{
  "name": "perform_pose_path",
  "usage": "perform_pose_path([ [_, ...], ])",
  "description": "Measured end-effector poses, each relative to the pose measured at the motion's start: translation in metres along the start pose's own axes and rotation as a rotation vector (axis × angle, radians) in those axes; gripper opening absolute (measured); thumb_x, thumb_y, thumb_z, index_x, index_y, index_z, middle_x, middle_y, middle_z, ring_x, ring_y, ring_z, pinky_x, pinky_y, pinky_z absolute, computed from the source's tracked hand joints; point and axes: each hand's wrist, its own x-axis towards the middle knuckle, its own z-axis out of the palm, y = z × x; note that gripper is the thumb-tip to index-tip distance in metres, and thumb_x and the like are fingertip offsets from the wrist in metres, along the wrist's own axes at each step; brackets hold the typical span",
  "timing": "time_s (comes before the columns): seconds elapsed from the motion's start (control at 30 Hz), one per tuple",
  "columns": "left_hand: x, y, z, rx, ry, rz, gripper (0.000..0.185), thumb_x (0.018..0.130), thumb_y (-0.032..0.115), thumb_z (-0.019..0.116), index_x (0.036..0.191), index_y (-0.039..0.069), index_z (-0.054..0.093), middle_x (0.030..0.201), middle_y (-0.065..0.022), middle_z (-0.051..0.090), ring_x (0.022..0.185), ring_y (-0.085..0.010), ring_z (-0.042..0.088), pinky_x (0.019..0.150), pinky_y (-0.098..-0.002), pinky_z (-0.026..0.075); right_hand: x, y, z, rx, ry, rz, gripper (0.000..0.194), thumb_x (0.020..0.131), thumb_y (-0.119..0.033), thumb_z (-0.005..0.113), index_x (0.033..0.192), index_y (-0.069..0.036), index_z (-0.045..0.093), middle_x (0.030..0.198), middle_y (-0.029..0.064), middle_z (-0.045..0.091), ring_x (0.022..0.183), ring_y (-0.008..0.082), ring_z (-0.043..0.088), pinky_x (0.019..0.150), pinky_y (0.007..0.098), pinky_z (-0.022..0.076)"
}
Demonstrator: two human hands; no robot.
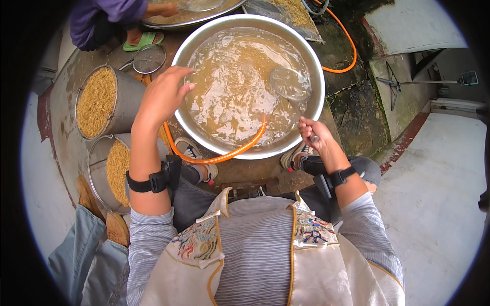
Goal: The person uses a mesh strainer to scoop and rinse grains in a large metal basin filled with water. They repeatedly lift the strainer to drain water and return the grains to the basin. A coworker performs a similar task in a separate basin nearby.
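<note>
In front of me stands a wide metal basin [320, 82] of cloudy water, with tan grains in it. My right hand [316, 134] grips the handle of a round mesh strainer [289, 82], whose head lies at the water's surface on the right side. Over the basin's left rim hovers my left hand [162, 93], holding nothing, its thumb and fingers apart. An orange hose [233, 153] curves over the near rim, and its end dips into the water.
On the left, two metal buckets [128, 101] [101, 178] hold husked-looking tan grain. Another mesh strainer [149, 58] lies beyond them. A crouching person in a purple sleeve [122, 9] reaches into a second basin [199, 18]. Someone's brown shoes [118, 229] are close at my left.
</note>
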Motion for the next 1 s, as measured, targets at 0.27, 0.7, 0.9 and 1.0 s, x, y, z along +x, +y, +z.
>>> perform_pose_path([
  [0.27,-0.002,-0.001,-0.002,-0.007,0.030,-0.021,0.034,0.091,0.020,0.067,0.121,0.006,0.065,0.121,-0.0125,0.065,0.110,-0.0350,0.061,0.091,-0.0425,0.049,0.072,-0.041,0.064,-0.387,0.121,-0.188,0.013,0.100,-0.007,0.051,0.088,-0.003,0.048,0.062,-0.0005,0.049,0.045,0.0059,0.042,0.039,0.0224,0.0370],
  [0.7,0.000,-0.016,-0.008,-0.033,0.077,-0.030,0.034,0.091,0.020,0.066,0.122,0.005,0.064,0.118,-0.0131,0.065,0.108,-0.0349,0.062,0.091,-0.0419,0.048,0.134,0.007,0.153,-1.060,0.006,-0.361,0.028,0.094,-0.004,0.060,0.118,-0.002,0.045,0.062,0.0002,0.046,0.045,0.0093,0.044,0.039,0.0266,0.0387],
  [0.9,-0.001,-0.025,-0.013,-0.033,0.121,-0.028,0.033,0.090,0.020,0.067,0.119,0.004,0.066,0.114,-0.0146,0.066,0.106,-0.0364,0.062,0.090,-0.0443,0.050,0.123,0.054,0.122,-1.506,-0.037,-0.468,0.062,0.087,-0.009,0.067,0.143,-0.006,0.040,0.081,0.0144,0.063,0.060,0.0227,0.061,0.056,0.0375,0.0506],
  [1.0,-0.004,-0.028,-0.012,-0.028,0.119,-0.022,0.035,0.092,0.022,0.066,0.122,0.005,0.064,0.113,-0.0136,0.066,0.102,-0.0339,0.063,0.088,-0.0419,0.049,0.109,0.066,0.086,-1.625,-0.145,-0.548,0.069,0.089,-0.011,0.067,0.150,-0.010,0.035,0.111,0.0241,0.065,0.082,0.0314,0.067,0.070,0.0403,0.0541],
])
